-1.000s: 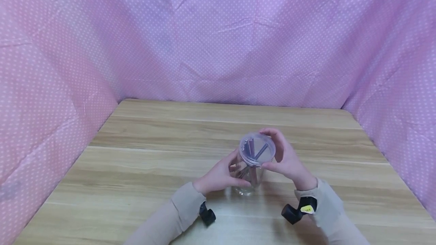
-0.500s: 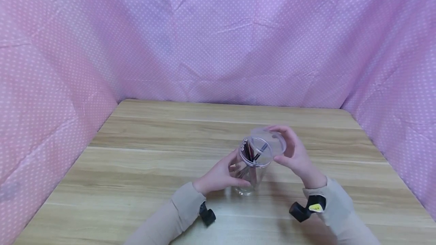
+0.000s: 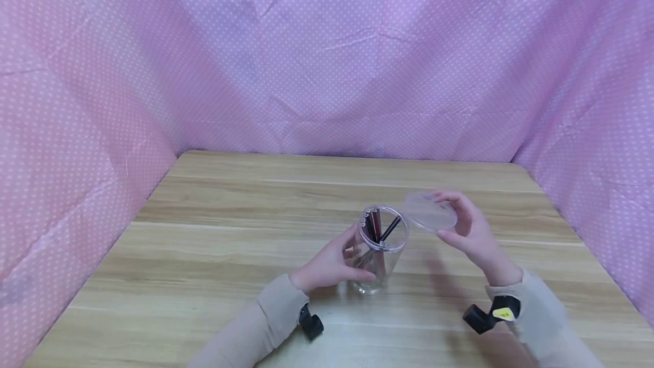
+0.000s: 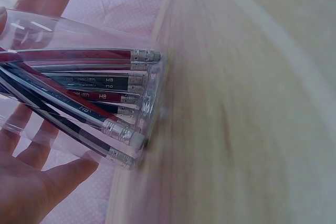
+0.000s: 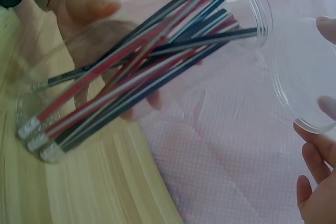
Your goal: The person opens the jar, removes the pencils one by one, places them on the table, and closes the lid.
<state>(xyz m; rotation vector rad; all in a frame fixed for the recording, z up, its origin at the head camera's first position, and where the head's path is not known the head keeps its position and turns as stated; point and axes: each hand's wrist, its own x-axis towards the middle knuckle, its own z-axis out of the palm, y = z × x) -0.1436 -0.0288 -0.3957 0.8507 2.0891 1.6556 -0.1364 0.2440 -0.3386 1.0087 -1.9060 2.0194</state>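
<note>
Lid (image 3: 430, 213) is moving rightward, clear of the jar (image 3: 390, 261); we are pinching its edge, right hand (image 3: 472, 234); gripping the jar, left hand (image 3: 328, 263); pencils (image 3: 376, 226) are leaning inside.

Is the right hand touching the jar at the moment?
Apart: the head view plainly shows tabletop between the right hand and the jar.

Left sleeve (image 3: 245, 328): light tan, creased
Right sleeve (image 3: 546, 317): light tan too
Left wrist camera (image 3: 311, 325): small, black
Right wrist camera (image 3: 478, 319): black, stubby
Right wrist sticker (image 3: 503, 314): yellow, tiny dark marks
</note>
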